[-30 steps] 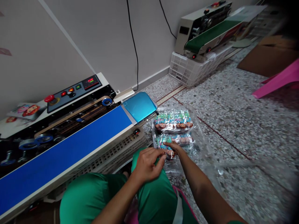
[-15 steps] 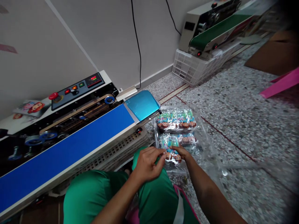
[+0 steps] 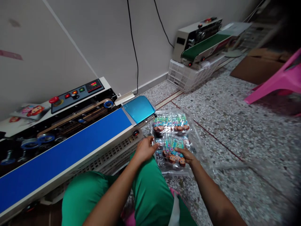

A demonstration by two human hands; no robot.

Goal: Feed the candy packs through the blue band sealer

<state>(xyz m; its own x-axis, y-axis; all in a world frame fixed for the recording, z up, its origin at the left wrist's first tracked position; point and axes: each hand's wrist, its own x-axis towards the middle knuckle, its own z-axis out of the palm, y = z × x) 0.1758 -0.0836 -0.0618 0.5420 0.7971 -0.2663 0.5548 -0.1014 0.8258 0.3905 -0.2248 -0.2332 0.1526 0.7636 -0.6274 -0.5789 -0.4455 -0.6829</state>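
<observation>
A clear plastic-lined container [image 3: 199,138] stands on the floor, with several shiny printed packets [image 3: 171,124] lined up in its far part. My right hand [image 3: 187,155] is closed on a bunch of packets [image 3: 173,150] in the near part, its fingers lying over their right side. At the container's left edge is my left hand [image 3: 147,148], thumb and fingers apart, with nothing seen between them. To the left, a sealing machine's blue belt [image 3: 94,138] ends at a shiny blue plate [image 3: 139,109].
A second machine with a green belt [image 3: 207,47] rests on a white crate [image 3: 185,75] by the wall. At the right are a cardboard box [image 3: 258,67] and a pink stool [image 3: 272,78]. Loose packets [image 3: 33,110] lie on the near machine's top.
My left hand has moved left, off the packets, and its fingers have spread. The packets by my right hand are now fanned out. The view has shifted slightly.
</observation>
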